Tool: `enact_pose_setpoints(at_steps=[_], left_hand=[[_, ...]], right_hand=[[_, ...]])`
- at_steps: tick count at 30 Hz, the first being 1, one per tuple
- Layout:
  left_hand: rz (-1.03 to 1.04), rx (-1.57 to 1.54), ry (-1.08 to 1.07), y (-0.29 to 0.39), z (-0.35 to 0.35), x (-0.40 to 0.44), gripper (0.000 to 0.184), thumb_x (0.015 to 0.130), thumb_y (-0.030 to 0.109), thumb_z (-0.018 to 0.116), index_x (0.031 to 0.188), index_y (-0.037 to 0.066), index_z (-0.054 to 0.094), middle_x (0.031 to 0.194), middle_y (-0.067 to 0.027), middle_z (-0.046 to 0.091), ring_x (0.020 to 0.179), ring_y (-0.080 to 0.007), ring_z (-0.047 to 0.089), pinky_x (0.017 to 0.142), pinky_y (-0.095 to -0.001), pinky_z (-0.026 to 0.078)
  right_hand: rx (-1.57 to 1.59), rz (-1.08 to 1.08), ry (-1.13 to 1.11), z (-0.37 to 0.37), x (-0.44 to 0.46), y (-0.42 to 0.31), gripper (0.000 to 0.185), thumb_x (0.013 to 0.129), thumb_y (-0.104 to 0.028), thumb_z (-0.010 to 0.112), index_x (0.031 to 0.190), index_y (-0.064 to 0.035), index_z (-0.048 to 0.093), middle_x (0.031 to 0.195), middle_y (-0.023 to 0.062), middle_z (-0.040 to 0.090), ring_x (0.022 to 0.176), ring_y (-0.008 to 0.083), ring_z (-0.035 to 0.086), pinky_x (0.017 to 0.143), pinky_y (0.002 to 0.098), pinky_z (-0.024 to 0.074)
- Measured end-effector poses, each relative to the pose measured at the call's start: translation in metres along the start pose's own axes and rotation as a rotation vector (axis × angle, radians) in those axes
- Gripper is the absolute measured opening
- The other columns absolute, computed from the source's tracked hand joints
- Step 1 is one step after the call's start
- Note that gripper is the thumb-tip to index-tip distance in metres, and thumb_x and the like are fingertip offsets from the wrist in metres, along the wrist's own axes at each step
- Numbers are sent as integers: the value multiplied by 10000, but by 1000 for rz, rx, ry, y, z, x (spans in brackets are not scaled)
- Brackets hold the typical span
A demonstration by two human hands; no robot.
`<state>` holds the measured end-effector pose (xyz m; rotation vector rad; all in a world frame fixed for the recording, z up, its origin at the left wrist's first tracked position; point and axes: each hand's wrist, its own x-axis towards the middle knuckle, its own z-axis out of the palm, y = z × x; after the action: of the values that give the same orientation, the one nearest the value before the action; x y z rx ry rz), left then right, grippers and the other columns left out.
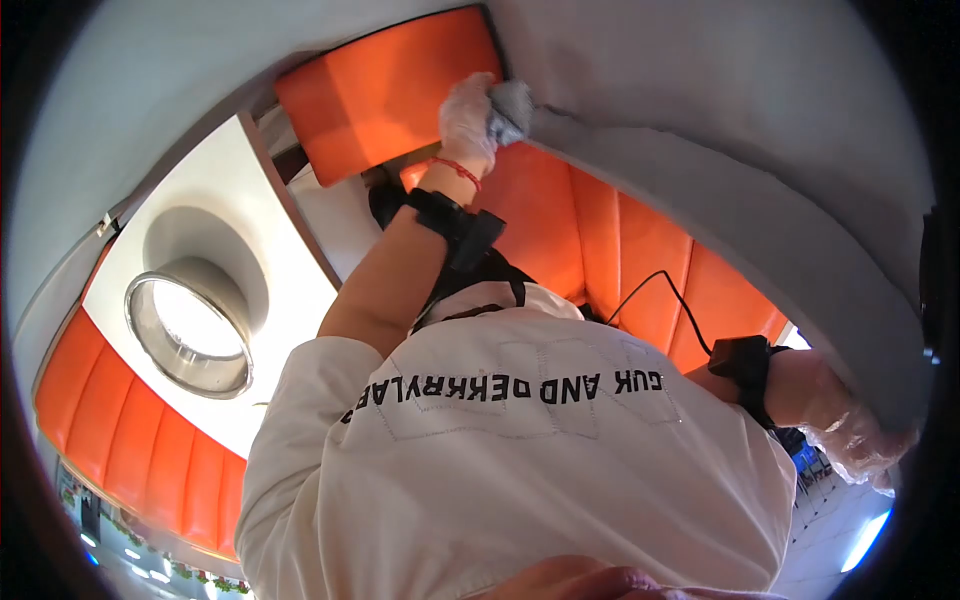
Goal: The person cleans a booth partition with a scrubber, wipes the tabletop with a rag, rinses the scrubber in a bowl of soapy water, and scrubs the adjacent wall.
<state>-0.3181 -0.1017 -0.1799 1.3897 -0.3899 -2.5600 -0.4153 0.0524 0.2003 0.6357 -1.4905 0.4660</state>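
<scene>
My left hand (468, 125), in a clear plastic glove, is raised at the upper middle of the head view. Its fingers are closed on a crumpled grey cloth (512, 111), beside the right edge of a flat orange panel (390, 90). My right hand (850, 425), also in a loose clear glove, is at the far right beside the curved grey surface (730, 190). Crinkled plastic and the dark image edge hide its fingers, so what it holds, if anything, is unclear.
An orange padded seat back (620, 250) lies beyond my chest. To the left are a white tabletop (215, 180) with a round metal-rimmed lamp (190, 325) over it and another orange padded seat (130, 430). A black cable (665, 275) runs to my right wrist.
</scene>
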Motion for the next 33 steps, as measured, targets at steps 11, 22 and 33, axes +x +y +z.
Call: enact_pose_setpoints(at_steps=[11,22,33], left_hand=[[315,202,-356,52,152,-86,449,844,155,685,1248,68,509,1164,-134,557,1114,-216,522,899,-375,475],[968,1005,-694,18,167,-102,407,841,46,577,1211,124,427,1254,-198,423,1146,-395,491,974,-417,433],[982,1070,-462,44,167,-111,369,833,31,569,1187,100,491,1222,-178,489,1143,-359,520,946,-411,440]], right_hand=[[12,114,99,-6,-3,-12,462,734,-491,743,1021,-142,646,1031,117,601,838,266,639,634,404,539],[-264,-47,8,-19,3,-13,479,754,-511,726,1036,-132,645,1032,119,608,848,270,638,636,399,542],[233,539,28,-17,17,-34,715,731,-179,740,1359,-43,425,1210,139,513,1051,239,562,825,381,535]])
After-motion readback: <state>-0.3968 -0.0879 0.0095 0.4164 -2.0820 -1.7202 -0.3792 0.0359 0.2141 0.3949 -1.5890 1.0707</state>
